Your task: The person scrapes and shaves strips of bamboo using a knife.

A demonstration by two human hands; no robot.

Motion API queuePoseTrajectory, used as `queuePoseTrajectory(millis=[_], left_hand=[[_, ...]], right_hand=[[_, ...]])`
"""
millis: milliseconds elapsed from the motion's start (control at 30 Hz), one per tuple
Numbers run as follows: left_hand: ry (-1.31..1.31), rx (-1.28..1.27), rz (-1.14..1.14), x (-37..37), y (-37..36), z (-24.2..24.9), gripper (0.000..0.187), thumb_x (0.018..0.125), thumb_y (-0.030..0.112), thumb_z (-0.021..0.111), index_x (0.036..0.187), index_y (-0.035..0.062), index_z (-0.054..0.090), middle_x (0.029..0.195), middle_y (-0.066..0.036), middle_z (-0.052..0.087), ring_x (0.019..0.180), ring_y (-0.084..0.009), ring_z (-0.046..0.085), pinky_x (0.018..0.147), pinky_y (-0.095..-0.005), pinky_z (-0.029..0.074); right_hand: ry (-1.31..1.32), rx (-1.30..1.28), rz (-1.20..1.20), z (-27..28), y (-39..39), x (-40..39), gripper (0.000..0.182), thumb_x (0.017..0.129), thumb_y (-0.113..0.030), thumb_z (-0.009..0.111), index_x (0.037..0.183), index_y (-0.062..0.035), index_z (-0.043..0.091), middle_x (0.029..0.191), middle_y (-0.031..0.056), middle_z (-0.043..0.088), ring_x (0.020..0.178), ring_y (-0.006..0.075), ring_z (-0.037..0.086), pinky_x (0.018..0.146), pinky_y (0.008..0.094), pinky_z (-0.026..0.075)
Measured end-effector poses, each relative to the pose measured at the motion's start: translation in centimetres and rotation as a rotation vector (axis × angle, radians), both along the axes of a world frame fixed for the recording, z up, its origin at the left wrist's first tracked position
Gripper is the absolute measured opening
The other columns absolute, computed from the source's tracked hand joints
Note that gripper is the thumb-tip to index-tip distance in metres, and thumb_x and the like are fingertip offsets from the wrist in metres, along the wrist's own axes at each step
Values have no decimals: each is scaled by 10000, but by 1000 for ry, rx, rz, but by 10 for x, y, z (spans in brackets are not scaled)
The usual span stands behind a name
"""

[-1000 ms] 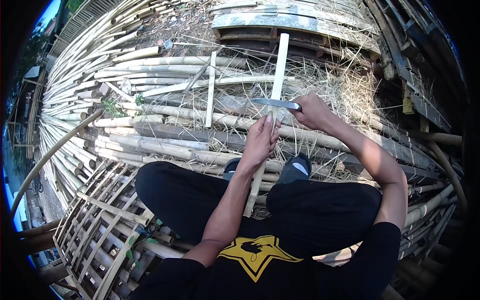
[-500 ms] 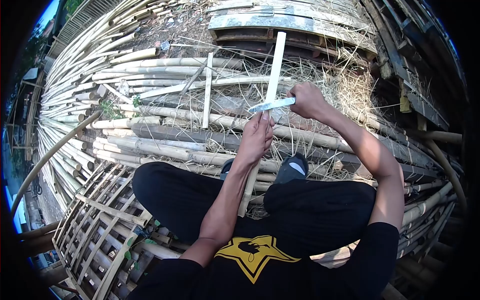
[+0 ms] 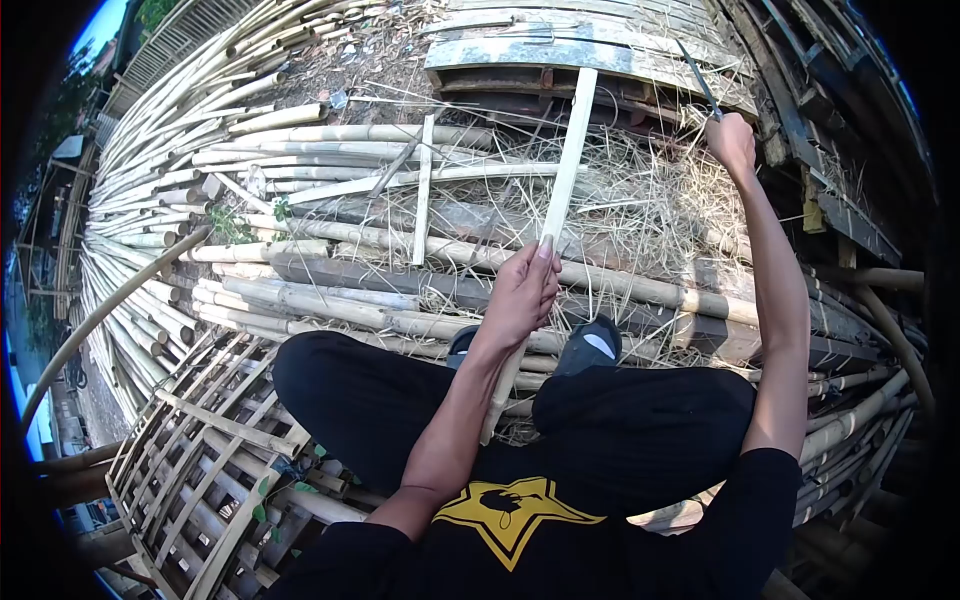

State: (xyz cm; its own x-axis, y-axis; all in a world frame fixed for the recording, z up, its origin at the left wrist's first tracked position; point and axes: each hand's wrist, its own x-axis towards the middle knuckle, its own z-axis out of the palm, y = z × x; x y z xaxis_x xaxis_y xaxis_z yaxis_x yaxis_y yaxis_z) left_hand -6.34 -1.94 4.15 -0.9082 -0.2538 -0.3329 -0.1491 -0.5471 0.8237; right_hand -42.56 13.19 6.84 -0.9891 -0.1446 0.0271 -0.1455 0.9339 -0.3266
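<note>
My left hand (image 3: 522, 290) is closed around a pale bamboo strip (image 3: 570, 165), thumb lying along its face. The strip runs from between my knees up toward the pallet, leaning slightly right. My right hand (image 3: 732, 143) is raised at the far right, closed on the handle of a knife (image 3: 699, 78). Its thin dark blade points up and left, apart from the strip. Most of the handle is hidden in my fist.
Bamboo poles (image 3: 350, 235) lie across the ground, with a large stack fanning out at left. Straw shavings (image 3: 660, 180) cover the ground below a wooden pallet (image 3: 500, 55). A bamboo lattice (image 3: 215, 450) stands at lower left. Stacked timber (image 3: 810, 110) rises at right.
My right hand has swung up and to the right with the knife, off the strip. The strip's upper end has tilted a little rightward in my left hand.
</note>
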Motion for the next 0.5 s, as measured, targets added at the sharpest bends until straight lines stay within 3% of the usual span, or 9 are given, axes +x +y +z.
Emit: queuePoseTrajectory(millis=[33,67,100,233,367,500], left_hand=[[3,1,56,-1,-3,0,297,1029,326,386,902,70,468,540,63,319,362,-18,231,321,-195,161],[3,17,64,1,-8,-1,296,1029,327,385,915,70,474,539,60,324,363,-16,234,323,-193,164],[-1,21,63,0,-9,-1,296,1029,327,385,915,70,474,539,60,324,363,-16,234,323,-193,164],[-38,14,99,-4,-5,0,304,1026,344,391,921,72,480,541,59,331,362,-13,240,323,-191,166],[-26,-71,70,-6,-1,-1,308,1025,351,391,917,80,487,534,65,329,362,-10,242,320,-189,166],[-12,-40,71,0,-5,-2,306,1025,342,396,903,75,484,535,72,324,384,-13,255,340,-193,182]], right_hand=[[43,-4,-17,-1,7,1,351,797,-236,511,920,60,656,974,306,637,939,434,626,809,465,485],[-17,-26,-23,-9,11,-1,437,809,-340,549,955,54,671,990,288,648,968,432,623,835,455,486],[28,-56,52,-21,10,7,409,831,-344,546,856,44,672,883,284,655,868,431,641,768,470,488],[-98,-57,560,7,-30,94,343,845,-263,549,698,39,616,673,245,619,614,401,605,626,477,455],[-192,12,846,-3,-63,154,251,784,-197,573,681,22,636,675,225,631,632,406,616,668,479,505],[-123,5,936,-14,-66,174,205,754,-165,580,699,18,654,680,222,635,666,407,630,686,472,533]])
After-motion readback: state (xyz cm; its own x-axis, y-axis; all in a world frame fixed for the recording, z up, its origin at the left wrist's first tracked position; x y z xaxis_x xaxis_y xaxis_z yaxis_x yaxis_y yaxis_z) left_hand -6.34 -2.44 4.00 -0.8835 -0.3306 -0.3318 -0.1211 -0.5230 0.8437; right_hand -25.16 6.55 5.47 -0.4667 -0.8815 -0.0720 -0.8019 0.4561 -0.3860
